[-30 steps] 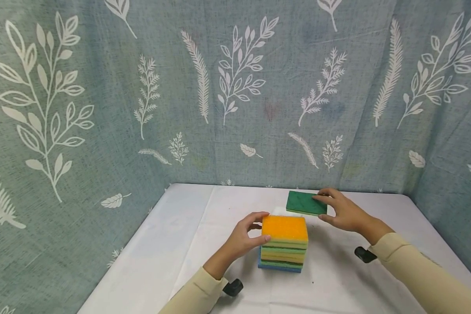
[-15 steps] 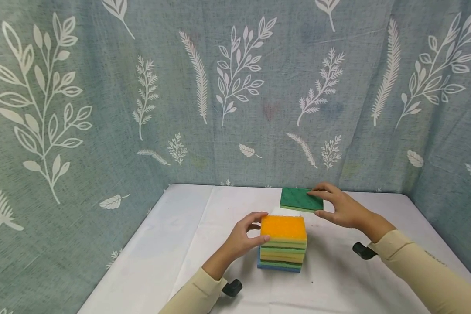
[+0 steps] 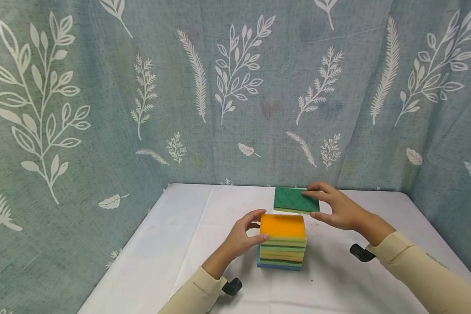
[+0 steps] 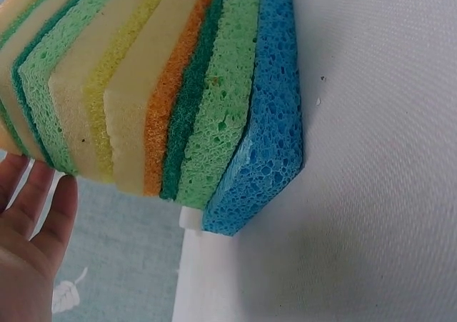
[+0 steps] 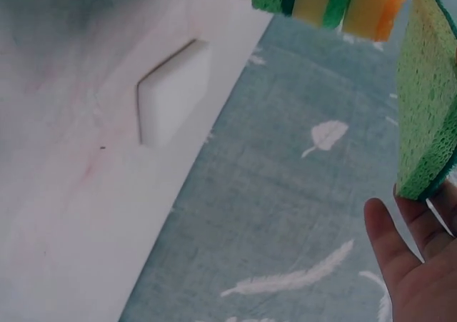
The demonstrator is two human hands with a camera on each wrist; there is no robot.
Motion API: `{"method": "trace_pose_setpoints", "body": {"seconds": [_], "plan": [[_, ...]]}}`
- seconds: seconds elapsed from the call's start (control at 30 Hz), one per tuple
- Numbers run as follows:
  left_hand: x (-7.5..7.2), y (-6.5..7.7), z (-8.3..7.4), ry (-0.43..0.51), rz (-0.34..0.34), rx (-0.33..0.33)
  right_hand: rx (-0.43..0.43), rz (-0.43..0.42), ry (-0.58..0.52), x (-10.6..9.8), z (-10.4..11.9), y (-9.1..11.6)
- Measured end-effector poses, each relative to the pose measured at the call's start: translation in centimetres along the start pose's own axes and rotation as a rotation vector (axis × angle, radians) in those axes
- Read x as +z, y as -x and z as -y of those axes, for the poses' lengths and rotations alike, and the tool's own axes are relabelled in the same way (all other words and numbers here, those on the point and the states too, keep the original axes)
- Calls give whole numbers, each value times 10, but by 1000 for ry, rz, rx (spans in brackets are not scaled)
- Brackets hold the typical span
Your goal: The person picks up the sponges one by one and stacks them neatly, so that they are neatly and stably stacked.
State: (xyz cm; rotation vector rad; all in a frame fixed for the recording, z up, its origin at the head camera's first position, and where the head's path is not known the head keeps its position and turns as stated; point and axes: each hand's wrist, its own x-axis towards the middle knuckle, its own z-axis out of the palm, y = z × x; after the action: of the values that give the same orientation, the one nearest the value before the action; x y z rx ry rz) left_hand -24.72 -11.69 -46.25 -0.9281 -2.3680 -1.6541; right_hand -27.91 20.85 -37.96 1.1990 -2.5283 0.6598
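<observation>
A stack of sponges (image 3: 283, 248) stands on the white-covered table, blue at the bottom and orange on top. My left hand (image 3: 241, 235) holds the stack at its upper left side, thumb at the front corner and fingers toward the back. Several of its fingertips touch the upper layers in the left wrist view. Just behind and above the stack, my right hand (image 3: 337, 207) grips a green scouring sponge (image 3: 292, 199) by its right end. Its dark green scouring side faces up, its light green porous side (image 5: 428, 101) down. It is apart from the stack.
A flat white block (image 5: 171, 93) lies on the table (image 3: 204, 218) behind the stack, mostly hidden in the head view. Grey-green leaf-patterned cloth (image 3: 239, 109) hangs around the table's back and sides. Each wrist carries a small black camera (image 3: 232, 286).
My right hand has carried the green scouring sponge leftward, to behind the orange top of the stack. My left hand has stayed at the stack.
</observation>
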Motion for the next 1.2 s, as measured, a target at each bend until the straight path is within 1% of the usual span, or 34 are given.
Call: {"method": "trace_pose_setpoints", "body": {"seconds": [0.1,0.23,0.4,0.47,0.63,0.7,0.9,1.1,1.2], "plan": [[0,0,0,-4,-1,1,-33,-9,-1,1,3,1],[-2,-2,1,-15,-3,25,-70,-19,3,3,7,1],[-2,-4,-2,-20,2,25,-81,-28,-15,5,12,3],[-2,-4,-6,-17,9,23,-79,-33,-25,6,14,4],[-7,-1,-30,5,24,24,-90,-37,-33,10,19,5],[-9,0,-37,17,27,24,-96,-35,-34,12,21,5],[-10,1,-36,30,19,38,-108,-28,-40,19,26,6],[-10,1,-36,40,19,30,-136,-33,-46,22,29,7],[-10,1,-35,34,14,47,-154,-39,-45,24,28,7]]}}
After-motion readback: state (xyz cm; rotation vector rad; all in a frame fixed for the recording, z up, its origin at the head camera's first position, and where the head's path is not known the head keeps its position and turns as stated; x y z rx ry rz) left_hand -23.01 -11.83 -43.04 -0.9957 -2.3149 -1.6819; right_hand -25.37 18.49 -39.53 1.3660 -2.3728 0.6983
